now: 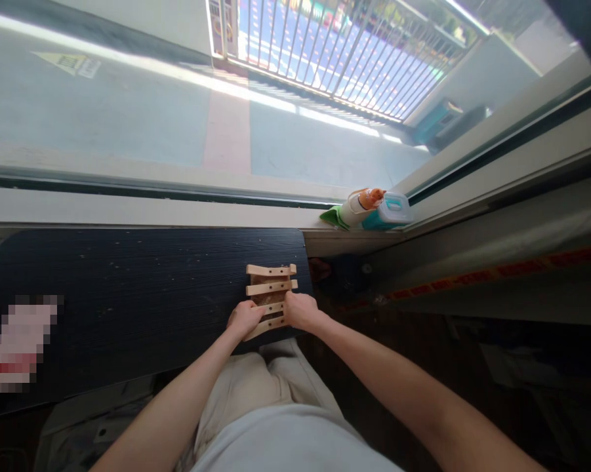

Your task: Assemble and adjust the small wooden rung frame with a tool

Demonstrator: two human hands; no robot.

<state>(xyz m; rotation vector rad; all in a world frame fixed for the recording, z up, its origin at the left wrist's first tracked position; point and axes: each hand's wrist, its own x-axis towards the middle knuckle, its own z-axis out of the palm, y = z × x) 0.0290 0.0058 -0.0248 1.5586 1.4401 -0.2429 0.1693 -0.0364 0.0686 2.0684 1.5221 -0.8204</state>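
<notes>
A small wooden slatted piece lies near the right end of the black table. Several pale bars with dark holes run across it, with brown material showing between them. My left hand is closed on the left end of the nearer bars, its thumb lying along one of them. At their right end my right hand has its fingers curled over the wood. The palms hide the nearer bar ends, and I cannot make out whether anything small is under the right fingers.
The black table reaches left, where a pinkish blurred item lies. On the windowsill beyond stand a pump bottle, a green cloth and a teal box with a clear lid.
</notes>
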